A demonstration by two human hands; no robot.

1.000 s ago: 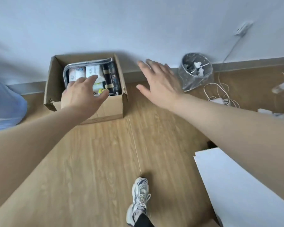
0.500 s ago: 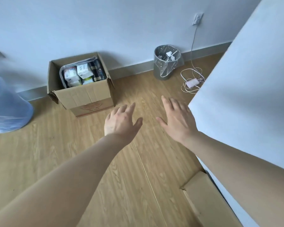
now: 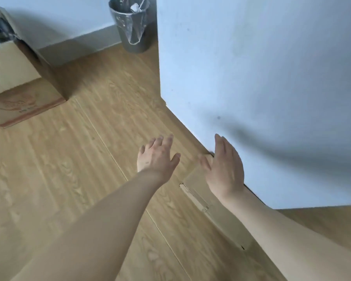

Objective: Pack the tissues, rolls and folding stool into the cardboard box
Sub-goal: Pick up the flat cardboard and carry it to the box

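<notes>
The cardboard box (image 3: 26, 82) stands on the wooden floor at the far left, blurred and cut off by the frame edge; only a dark corner of its contents shows at the top left. My left hand (image 3: 157, 156) hovers open over the floor in the middle, fingers spread, holding nothing. My right hand (image 3: 224, 169) is open too, fingers straight, over the end of a flat piece of cardboard (image 3: 215, 209) that lies along the foot of a white panel.
A large white panel (image 3: 261, 88) fills the right side. A grey waste bin (image 3: 133, 23) with a plastic liner stands by the wall at the top. The floor (image 3: 79, 159) stretches between the box and the panel.
My view has swung right and closer to the floor. Both hands have moved away from the box toward the flat cardboard by the white panel. The blue bag has left the view.
</notes>
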